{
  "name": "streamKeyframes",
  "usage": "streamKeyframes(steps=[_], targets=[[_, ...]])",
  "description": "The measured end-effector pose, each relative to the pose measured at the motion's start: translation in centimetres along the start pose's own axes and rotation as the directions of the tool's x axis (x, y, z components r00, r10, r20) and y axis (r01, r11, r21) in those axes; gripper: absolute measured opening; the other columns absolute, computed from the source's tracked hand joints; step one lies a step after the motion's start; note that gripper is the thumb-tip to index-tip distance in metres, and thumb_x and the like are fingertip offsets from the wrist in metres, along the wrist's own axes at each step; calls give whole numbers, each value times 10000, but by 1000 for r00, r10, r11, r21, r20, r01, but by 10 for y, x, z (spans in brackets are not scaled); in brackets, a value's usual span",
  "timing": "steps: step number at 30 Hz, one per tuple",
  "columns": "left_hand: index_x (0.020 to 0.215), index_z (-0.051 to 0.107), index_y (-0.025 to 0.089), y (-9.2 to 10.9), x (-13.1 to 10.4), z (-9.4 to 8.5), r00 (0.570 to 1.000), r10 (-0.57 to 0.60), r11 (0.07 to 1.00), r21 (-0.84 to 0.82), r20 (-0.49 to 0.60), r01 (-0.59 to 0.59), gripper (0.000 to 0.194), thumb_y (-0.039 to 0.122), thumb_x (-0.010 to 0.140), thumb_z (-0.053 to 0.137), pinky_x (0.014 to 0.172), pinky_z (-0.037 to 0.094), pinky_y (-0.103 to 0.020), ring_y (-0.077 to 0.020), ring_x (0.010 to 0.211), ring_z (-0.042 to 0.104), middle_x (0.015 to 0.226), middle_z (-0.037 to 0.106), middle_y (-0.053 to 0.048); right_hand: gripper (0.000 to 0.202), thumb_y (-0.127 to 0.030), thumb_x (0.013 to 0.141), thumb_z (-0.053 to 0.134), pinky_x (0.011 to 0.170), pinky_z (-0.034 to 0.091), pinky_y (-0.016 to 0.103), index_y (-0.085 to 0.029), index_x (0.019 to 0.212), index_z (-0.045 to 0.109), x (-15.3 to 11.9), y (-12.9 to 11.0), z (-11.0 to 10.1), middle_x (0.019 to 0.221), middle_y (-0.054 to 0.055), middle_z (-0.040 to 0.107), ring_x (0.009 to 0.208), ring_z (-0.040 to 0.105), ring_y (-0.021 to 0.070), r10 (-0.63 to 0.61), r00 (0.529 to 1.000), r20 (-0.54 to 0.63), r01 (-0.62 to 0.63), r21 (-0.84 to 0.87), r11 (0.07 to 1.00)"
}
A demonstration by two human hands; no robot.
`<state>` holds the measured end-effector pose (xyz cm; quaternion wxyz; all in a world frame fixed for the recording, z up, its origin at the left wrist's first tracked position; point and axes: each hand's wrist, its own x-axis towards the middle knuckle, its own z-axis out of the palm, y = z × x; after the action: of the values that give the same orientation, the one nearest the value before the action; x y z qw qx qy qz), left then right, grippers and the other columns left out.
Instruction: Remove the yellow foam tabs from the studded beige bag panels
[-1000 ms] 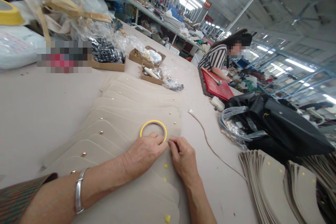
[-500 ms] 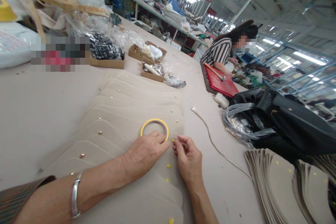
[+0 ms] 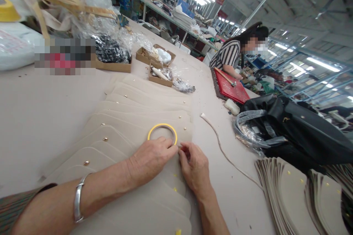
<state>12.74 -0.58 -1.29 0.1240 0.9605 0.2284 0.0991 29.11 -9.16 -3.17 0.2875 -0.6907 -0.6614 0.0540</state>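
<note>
My left hand (image 3: 153, 158) is closed on a narrow roll of yellow tape (image 3: 162, 125), which stands up above the fingers as a ring. Just to its right, my right hand (image 3: 194, 165) is pinched, its fingertips almost meeting the left ones; whatever lies between them is hidden. Beneath both hands, overlapping beige sheets (image 3: 143, 115) are fanned out in rows. Metal studs (image 3: 86, 163) show along their left and right sides. Small yellow tape bits (image 3: 175, 189) stick to the right edge of the nearer sheets, with another yellow bit (image 3: 178, 232) at the bottom.
Bundled beige pieces (image 3: 271, 183) stand at the lower right, below a black bag (image 3: 311, 128). A cord (image 3: 220, 143) lies between. Small cardboard boxes (image 3: 160, 80) hold hardware further back. A hammer (image 3: 224, 77) rests on a red board (image 3: 231, 90), near a co-worker in stripes (image 3: 226, 55).
My right hand has moved slightly left, up to the left fingertips. The small yellow bit at its fingertips is now out of sight. My left hand has stayed on the tape roll.
</note>
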Motion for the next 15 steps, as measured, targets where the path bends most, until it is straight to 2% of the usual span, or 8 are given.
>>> streamKeyframes(steps=[2,5,7,9,11,13,15], targets=[[927,569,186,-4,1,-7,999,-22,999,23,-25,23,77,134,908,515,666,458,-321,-216,816,553,907,612,-37,181,-131,850,543,709,473,286,-203,1001,612,-2,-4,-8,820,23,656,772,603,172,20,989,145,-30,65,997],[910,569,180,-12,3,-14,997,-76,993,91,-25,78,88,113,898,513,684,468,-329,-232,849,557,906,626,-50,186,-126,831,565,677,485,246,-215,988,612,-7,-9,-20,808,-3,669,734,622,142,117,934,338,-207,245,947],[893,572,177,-16,4,-14,997,-82,989,119,-16,83,96,99,888,517,681,471,-325,-234,850,560,898,633,-54,191,-139,832,572,661,496,226,-211,1005,613,-10,-9,-25,821,-5,693,728,642,131,175,889,423,-335,340,879],[879,576,177,-19,3,-10,998,-52,991,124,-41,57,90,100,882,528,685,475,-317,-230,848,565,886,635,-52,177,-160,833,583,646,498,220,-204,1000,623,-10,-7,-28,811,-3,707,722,651,131,196,866,460,-392,383,836],[922,584,180,-21,2,-5,995,0,996,85,-103,9,100,112,895,516,681,477,-297,-209,817,578,848,635,-39,133,-185,840,593,635,492,218,-199,963,641,-10,-6,-27,785,-7,705,697,643,127,214,901,377,-368,403,838],[1035,577,191,-22,-1,-1,980,67,998,-3,-187,-69,163,131,927,472,679,483,-267,-178,786,602,820,640,-20,105,-215,859,590,644,489,226,-197,940,654,-9,-7,-25,791,-3,700,693,631,126,240,952,192,-300,417,858],[1210,508,209,-20,-3,0,956,128,982,-99,-265,-159,273,152,957,423,688,493,-238,-148,776,628,838,659,-6,126,-226,878,579,678,494,238,-198,971,659,-8,-10,-21,853,12,702,737,633,131,225,974,17,-211,431,878]])
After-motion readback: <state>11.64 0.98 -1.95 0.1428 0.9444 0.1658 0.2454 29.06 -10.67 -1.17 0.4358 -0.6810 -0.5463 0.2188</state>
